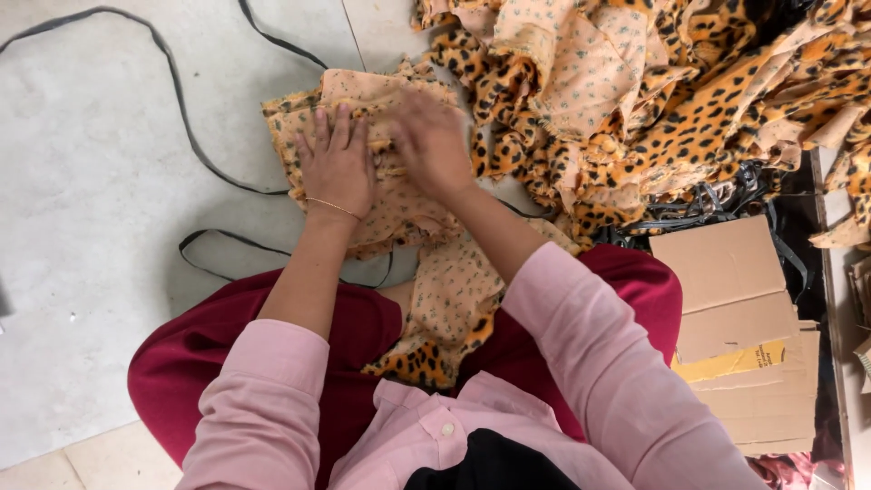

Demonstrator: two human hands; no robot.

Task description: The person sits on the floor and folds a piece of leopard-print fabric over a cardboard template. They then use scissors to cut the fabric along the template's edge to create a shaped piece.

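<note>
Small cloth stack (399,204) at twelve o'clock on floor (100,272); big fabric heap (653,100) at two; cardboard (735,336) at three; strap (172,100) at ten.

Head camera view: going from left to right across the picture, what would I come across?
Black strap on the grey floor → left hand flat on a stack of peach cloth pieces → right hand on the same stack → heap of leopard-print fabric → flattened cardboard box.
</note>
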